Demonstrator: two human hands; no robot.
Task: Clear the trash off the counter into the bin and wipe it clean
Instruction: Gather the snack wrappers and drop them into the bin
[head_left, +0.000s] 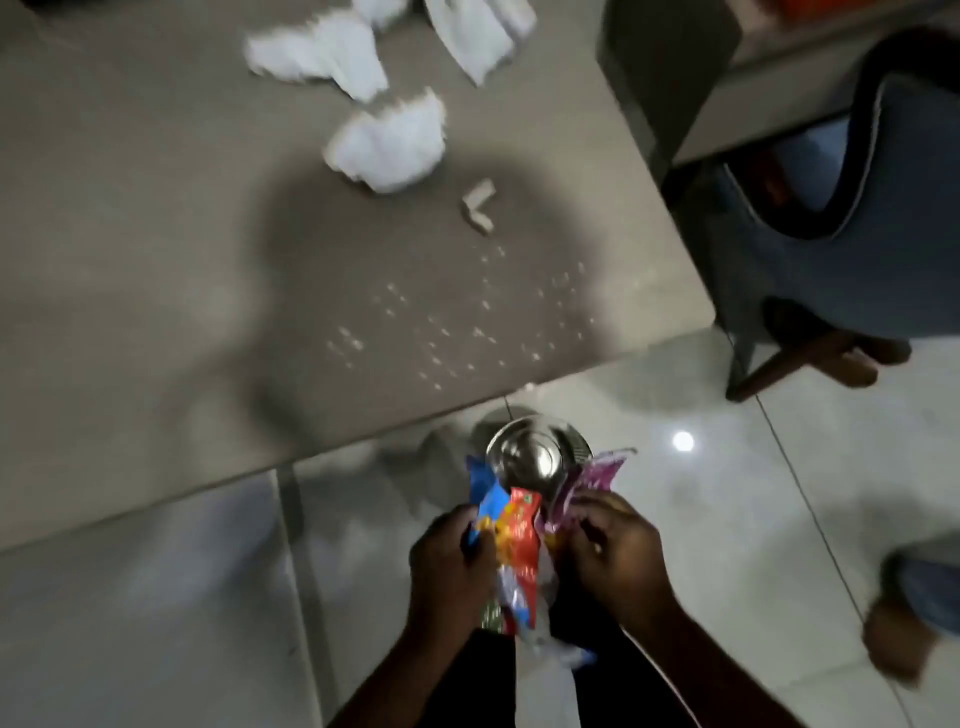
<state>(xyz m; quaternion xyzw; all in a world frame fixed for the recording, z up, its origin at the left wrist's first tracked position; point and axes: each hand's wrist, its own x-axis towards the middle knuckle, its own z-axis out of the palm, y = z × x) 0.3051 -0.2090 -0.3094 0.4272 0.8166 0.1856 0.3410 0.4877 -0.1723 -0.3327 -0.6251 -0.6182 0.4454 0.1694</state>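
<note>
Both hands hold a bunch of snack wrappers (514, 540), red, blue and purple, low in the head view. My left hand (452, 566) grips the blue and red side, my right hand (618, 551) the purple one. Just beyond them a shiny steel bin (530, 452) stands on the floor below the counter's edge. On the grey counter (156, 270) lie crumpled white tissues (387, 148), a small folded scrap (479, 207) and scattered white crumbs (447, 332).
More white tissues (317, 54) and a paper piece (475, 36) lie at the counter's far end. A blue chair (852, 208) stands to the right. Another person's foot (898, 639) is on the glossy tiled floor at the right edge.
</note>
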